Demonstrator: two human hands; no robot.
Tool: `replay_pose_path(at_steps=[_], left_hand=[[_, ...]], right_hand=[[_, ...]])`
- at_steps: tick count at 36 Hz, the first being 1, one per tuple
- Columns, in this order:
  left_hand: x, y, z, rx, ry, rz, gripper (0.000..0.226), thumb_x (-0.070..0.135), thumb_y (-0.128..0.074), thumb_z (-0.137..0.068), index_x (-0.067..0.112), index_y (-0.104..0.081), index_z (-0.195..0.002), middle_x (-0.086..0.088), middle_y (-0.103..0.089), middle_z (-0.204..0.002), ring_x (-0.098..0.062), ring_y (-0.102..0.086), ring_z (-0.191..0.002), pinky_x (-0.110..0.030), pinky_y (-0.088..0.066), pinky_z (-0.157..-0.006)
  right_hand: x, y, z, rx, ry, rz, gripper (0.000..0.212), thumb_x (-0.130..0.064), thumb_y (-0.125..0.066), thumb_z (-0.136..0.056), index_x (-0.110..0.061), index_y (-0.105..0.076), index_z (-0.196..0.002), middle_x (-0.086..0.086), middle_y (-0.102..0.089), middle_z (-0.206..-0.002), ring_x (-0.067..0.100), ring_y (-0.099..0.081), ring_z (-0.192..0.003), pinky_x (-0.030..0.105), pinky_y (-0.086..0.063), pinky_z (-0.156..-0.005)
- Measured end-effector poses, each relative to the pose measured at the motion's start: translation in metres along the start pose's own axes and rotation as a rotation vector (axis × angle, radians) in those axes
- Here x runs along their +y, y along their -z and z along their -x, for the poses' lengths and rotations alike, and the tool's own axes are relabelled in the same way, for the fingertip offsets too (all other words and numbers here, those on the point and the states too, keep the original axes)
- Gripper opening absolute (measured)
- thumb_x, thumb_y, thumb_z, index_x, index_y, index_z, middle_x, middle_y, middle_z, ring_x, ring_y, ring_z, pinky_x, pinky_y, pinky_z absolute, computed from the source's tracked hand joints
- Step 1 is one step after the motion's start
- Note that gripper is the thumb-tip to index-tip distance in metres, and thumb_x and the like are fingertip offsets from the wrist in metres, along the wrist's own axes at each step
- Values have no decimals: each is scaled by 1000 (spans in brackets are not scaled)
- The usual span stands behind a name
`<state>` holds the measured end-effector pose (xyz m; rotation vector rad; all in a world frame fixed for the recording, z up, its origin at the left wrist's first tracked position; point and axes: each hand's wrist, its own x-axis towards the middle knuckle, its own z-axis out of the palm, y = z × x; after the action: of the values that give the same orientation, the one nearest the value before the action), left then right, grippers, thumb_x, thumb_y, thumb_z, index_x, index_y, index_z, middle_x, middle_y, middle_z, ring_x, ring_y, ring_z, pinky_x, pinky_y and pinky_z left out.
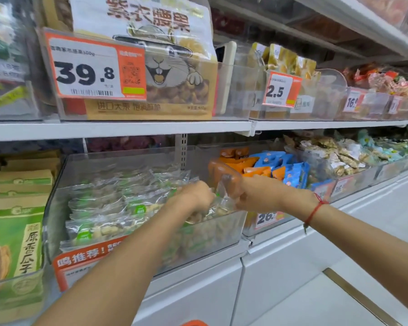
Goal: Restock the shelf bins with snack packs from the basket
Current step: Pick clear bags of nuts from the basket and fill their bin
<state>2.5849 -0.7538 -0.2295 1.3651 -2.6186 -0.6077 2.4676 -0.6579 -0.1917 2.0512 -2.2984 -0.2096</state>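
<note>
A clear plastic bin (57, 198) on the lower shelf holds several small clear snack packs (108, 203) with green labels. My left hand (196, 196) reaches into the right part of this bin, fingers curled round clear packs there. My right hand (262, 194) is at the bin's right wall, gripping a crinkled clear pack (224, 198) beside the left hand. A red string is tied round my right wrist. An orange edge (194, 323) at the bottom of the view may be the basket; I cannot tell.
The bin to the right holds orange and blue packs (278, 165). Green seed bags (17, 231) stand at the left. The upper shelf (127, 129) carries a large cashew bag (151, 55) with a 39.8 price tag (94, 67). White floor lies at the right.
</note>
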Motion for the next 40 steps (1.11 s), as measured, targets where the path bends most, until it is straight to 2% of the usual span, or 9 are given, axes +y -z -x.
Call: replay_pose_path(at_steps=[6, 10, 16, 19, 25, 29, 32, 36, 40], left_hand=[[2, -1, 1, 76, -8, -159, 24, 21, -50, -91, 7, -63, -104, -13, -68, -105, -30, -64, -97, -32, -41, -68], [-1, 6, 17, 220, -25, -135, 30, 41, -56, -89, 15, -67, -100, -7, -69, -102, -27, -63, -97, -31, -43, -71], [-23, 5, 90, 482, -203, 133, 22, 35, -60, -87, 34, -66, -109, 17, -68, -107, -10, -62, -101, -30, -51, -82], [-43, -11, 138, 516, -263, 184, 16, 34, -63, -85, 36, -67, -101, 23, -67, -92, 1, -60, -84, -26, -51, -74], [-92, -68, 197, 300, -97, 212, 12, 34, -59, -85, 45, -60, -91, 25, -64, -83, 3, -59, -76, -25, -50, -70], [-138, -116, 221, 53, 40, 96, 16, 37, -56, -89, 38, -62, -103, 23, -64, -94, -3, -62, -91, -25, -45, -75], [-179, -151, 240, -198, 134, 26, 22, 36, -55, -90, 37, -60, -111, 19, -63, -107, -10, -61, -103, -26, -43, -82], [-226, -200, 272, -494, 211, -35, 28, 35, -51, -94, 36, -57, -122, 10, -58, -127, -15, -54, -116, -31, -46, -93], [-262, -246, 304, -585, 247, -85, 42, 36, -52, -95, 29, -47, -137, -1, -46, -143, -21, -46, -128, -34, -40, -102]], right_hand=[[-3, -8, -15, -29, -68, -74, 26, -31, -59, -89, -19, -65, -111, 4, -66, -106, 25, -61, -95, 38, -54, -80], [-5, -8, -12, 41, -96, -126, 11, -30, -65, -84, -21, -63, -77, 2, -64, -87, 24, -61, -85, 34, -52, -68], [-13, -33, 41, 491, -68, -347, 14, -27, -61, -86, -24, -70, -96, -8, -66, -92, 14, -61, -78, 35, -51, -70], [-30, -48, 69, 432, 16, -429, 13, -27, -62, -87, -33, -68, -96, -22, -58, -76, 1, -52, -63, 31, -48, -66], [-79, -95, 82, -105, 226, -300, 17, -33, -59, -90, -35, -67, -105, -16, -61, -85, -4, -47, -63, 23, -39, -71], [-117, -143, 80, -394, 300, -159, 25, -32, -53, -94, -30, -63, -117, -3, -63, -113, 10, -48, -93, 25, -37, -90], [-142, -192, 83, -514, 286, -99, 28, -29, -51, -96, -28, -59, -122, -2, -57, -125, 17, -47, -119, 23, -34, -89], [-174, -269, 94, -613, 249, -174, 29, -28, -49, -96, -29, -58, -124, 2, -54, -131, 22, -50, -119, 29, -39, -92], [-199, -330, 125, -714, 250, -220, 49, -29, -47, -99, -22, -34, -145, 7, -35, -150, 26, -41, -131, 37, -39, -103]])
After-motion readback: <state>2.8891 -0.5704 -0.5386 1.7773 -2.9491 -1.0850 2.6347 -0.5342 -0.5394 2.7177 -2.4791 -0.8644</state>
